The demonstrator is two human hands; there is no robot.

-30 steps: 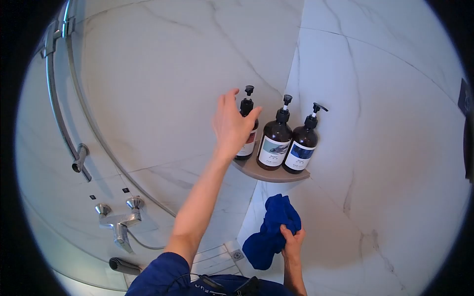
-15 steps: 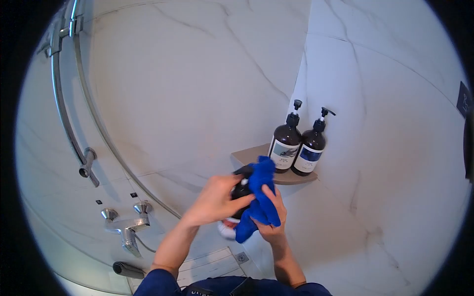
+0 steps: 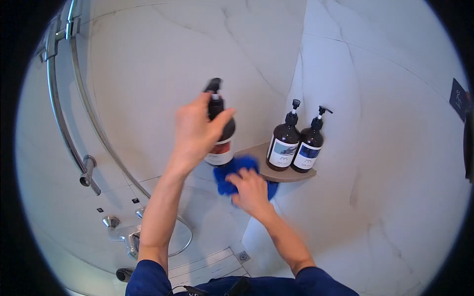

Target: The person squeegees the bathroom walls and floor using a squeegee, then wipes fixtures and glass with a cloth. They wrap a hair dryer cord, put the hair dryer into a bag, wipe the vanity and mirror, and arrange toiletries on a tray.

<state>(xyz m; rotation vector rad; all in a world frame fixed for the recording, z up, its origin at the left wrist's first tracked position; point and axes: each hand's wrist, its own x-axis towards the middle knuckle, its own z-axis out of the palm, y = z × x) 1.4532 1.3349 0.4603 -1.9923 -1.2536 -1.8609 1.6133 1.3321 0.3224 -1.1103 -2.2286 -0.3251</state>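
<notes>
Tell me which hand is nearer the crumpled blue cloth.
Right: the right hand holds the blue cloth; the left hand is higher, gripping the dark brown pump bottle.

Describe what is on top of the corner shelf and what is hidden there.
A dark pump bottle and, to its right, another bottle stand on the corner shelf. The surface beneath them is covered, and the blue cloth hides part of the front edge.

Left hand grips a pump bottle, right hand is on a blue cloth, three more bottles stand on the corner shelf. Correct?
Count is off: the head view shows two more bottles on the corner shelf, not three. Left hand gripping a pump bottle, right hand on a blue cloth: right.
</notes>
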